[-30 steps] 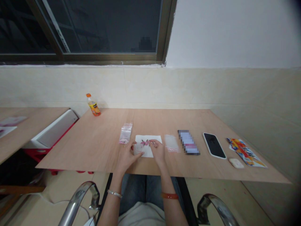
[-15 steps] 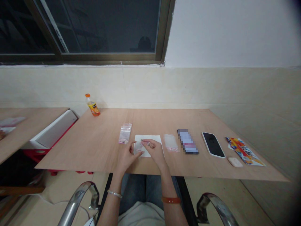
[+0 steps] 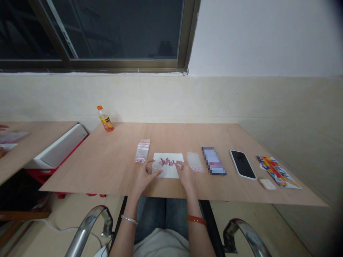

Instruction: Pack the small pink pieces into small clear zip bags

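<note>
A white paper sheet (image 3: 171, 172) lies near the front edge of the wooden table (image 3: 112, 160), with a row of small pink pieces (image 3: 166, 162) on it. My left hand (image 3: 143, 176) rests at the sheet's left edge, its fingers closed on a small clear bag (image 3: 157, 166). My right hand (image 3: 185, 174) lies at the sheet's right edge. Its fingertips are drawn together at the right end of the pink row; what they pinch is too small to see.
A clear bag holding pink bits (image 3: 142, 150) lies left of the sheet, an empty clear bag (image 3: 195, 161) right of it. Further right are a blurred card (image 3: 213, 160), a black phone (image 3: 242, 163), a colourful wrapper (image 3: 278, 172) and a small white case (image 3: 267, 184). An orange bottle (image 3: 105, 119) stands far left.
My right hand, which was raised over the small bag half a second ago, has dropped back to the right end of the pink row. The left hand has kept hold of the bag.
</note>
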### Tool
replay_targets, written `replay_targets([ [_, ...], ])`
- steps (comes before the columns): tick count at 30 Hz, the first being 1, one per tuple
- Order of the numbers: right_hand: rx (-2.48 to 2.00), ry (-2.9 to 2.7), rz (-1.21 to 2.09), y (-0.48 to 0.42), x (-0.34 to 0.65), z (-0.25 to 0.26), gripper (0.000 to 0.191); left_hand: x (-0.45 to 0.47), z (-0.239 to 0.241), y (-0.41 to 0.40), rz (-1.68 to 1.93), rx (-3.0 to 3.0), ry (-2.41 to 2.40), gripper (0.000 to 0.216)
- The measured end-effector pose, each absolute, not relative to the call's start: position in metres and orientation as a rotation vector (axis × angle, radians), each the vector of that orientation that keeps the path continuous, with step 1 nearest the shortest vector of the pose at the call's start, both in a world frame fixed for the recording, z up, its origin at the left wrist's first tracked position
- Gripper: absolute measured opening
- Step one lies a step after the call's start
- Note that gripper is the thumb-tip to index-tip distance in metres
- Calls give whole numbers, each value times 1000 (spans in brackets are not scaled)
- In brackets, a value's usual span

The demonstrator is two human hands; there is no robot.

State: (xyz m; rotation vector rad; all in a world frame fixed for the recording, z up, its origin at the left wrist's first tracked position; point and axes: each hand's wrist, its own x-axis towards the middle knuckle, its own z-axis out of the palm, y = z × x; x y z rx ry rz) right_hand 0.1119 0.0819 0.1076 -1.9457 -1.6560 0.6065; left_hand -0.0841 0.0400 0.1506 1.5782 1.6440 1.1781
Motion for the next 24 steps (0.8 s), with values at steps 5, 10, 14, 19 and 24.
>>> replay_targets([
  [5, -2011, -1719, 561, 82, 106, 108, 33, -84, 150, 41, 1224, 1532, 1625, 51],
  [10, -2086, -1630, 497, 82, 106, 105, 32, -82, 151, 41, 1271, 1501, 1620, 48],
  [14, -2108, -1611, 498, 82, 107, 106, 31, -83, 151, 40, 1268, 1518, 1658, 49],
  [19, -2146, -1548, 503, 82, 106, 107, 29, -85, 151, 39, 1205, 1572, 1715, 50],
  [24, -2100, -1475, 535, 83, 111, 107, 27, -85, 150, 40, 1205, 1606, 1696, 51],
])
